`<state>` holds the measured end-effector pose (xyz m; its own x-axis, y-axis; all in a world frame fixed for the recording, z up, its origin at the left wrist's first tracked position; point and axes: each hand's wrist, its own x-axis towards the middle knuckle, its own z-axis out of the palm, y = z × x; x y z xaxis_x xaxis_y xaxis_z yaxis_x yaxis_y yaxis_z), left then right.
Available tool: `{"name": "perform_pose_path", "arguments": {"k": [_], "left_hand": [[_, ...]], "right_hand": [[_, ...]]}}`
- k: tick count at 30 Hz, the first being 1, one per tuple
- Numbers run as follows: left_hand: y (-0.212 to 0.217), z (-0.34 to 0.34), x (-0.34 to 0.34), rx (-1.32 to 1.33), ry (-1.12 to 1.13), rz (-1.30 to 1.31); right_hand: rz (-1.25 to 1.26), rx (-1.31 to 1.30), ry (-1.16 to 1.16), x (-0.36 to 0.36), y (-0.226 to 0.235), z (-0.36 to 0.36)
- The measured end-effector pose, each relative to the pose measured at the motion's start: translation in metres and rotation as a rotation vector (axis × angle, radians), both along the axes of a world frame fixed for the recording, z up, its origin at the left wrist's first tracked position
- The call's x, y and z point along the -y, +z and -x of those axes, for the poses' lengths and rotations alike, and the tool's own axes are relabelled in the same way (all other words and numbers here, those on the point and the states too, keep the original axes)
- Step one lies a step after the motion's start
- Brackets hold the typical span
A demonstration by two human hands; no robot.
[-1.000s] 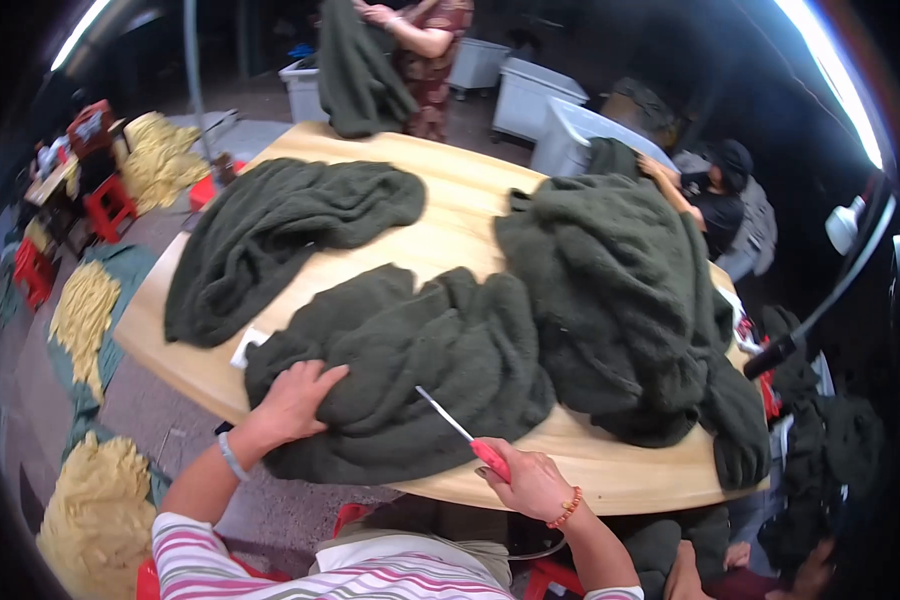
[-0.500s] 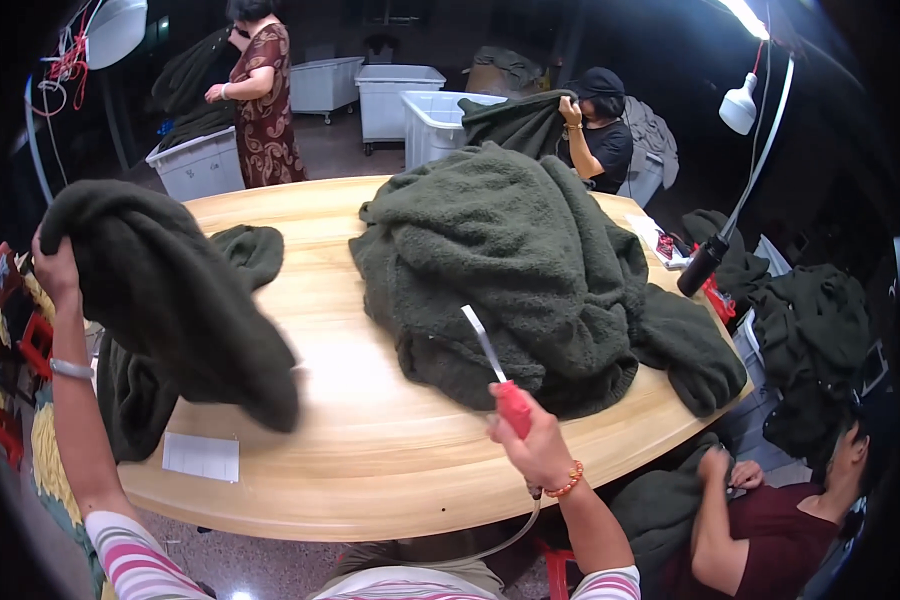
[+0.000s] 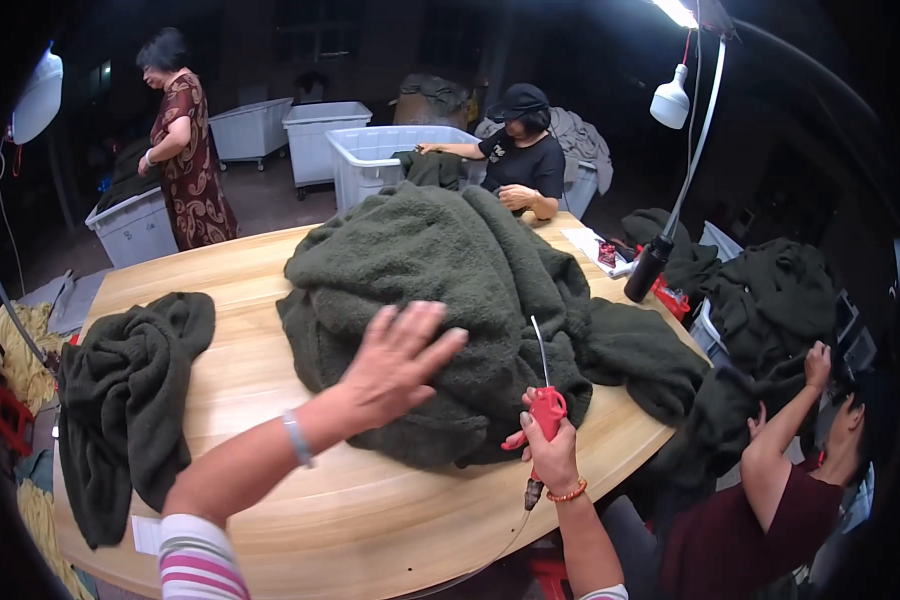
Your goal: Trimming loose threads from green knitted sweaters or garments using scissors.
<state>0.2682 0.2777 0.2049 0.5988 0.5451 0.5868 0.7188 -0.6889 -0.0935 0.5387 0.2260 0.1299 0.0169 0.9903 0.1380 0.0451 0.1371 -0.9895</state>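
My left hand (image 3: 398,362) is stretched out flat with fingers spread, over or against the near left side of a large heap of dark green fleecy garments (image 3: 420,250); whether it touches I cannot tell. In my right hand (image 3: 552,450) is a red air blow gun (image 3: 547,410) with a thin metal nozzle pointing up and away, in front of the heap's right side. A hose runs from its lower end toward the table's near edge. Another dark green garment (image 3: 135,390) lies crumpled at the table's left, partly hanging over the edge.
The wooden table (image 3: 260,450) has a white paper slip (image 3: 146,535) under the left garment. At its right corner stands a black lamp holder (image 3: 650,270) with a bent arm. Several white bins (image 3: 360,165) stand behind. Co-workers are at the back left, back, and right (image 3: 760,530).
My left hand has let go of the garment, now lying at the left, and moved right to the heap. The blow gun has turned more upright. The view has swung right.
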Motion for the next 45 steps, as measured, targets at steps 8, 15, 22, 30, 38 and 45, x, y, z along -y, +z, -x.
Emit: {"name": "perform_pose_path", "arguments": {"k": [8, 15, 22, 30, 38, 45], "left_hand": [[0.009, -0.011, -0.048, 0.121, 0.061, -0.079], [0.059, 0.146, 0.094, 0.914, 0.251, -0.006], [-0.061, 0.216, 0.277, 0.419, 0.829, 0.425], [-0.030, 0.108, 0.208, 0.405, 0.473, 0.428], [-0.069, -0.016, 0.041, 0.512, 0.421, 0.268], [-0.060, 0.061, 0.068, 1.532, -0.054, 0.885]], "right_hand": [[0.007, -0.018, -0.054, 0.017, -0.005, -0.024], [0.003, -0.016, -0.010, 0.021, -0.009, -0.035], [-0.001, -0.055, 0.149, 0.017, -0.014, 0.007], [-0.021, -0.056, 0.197, 0.016, -0.004, 0.026], [0.021, -0.004, 0.117, 0.047, 0.006, 0.006], [0.037, 0.000, 0.092, 0.049, 0.007, -0.015]]}}
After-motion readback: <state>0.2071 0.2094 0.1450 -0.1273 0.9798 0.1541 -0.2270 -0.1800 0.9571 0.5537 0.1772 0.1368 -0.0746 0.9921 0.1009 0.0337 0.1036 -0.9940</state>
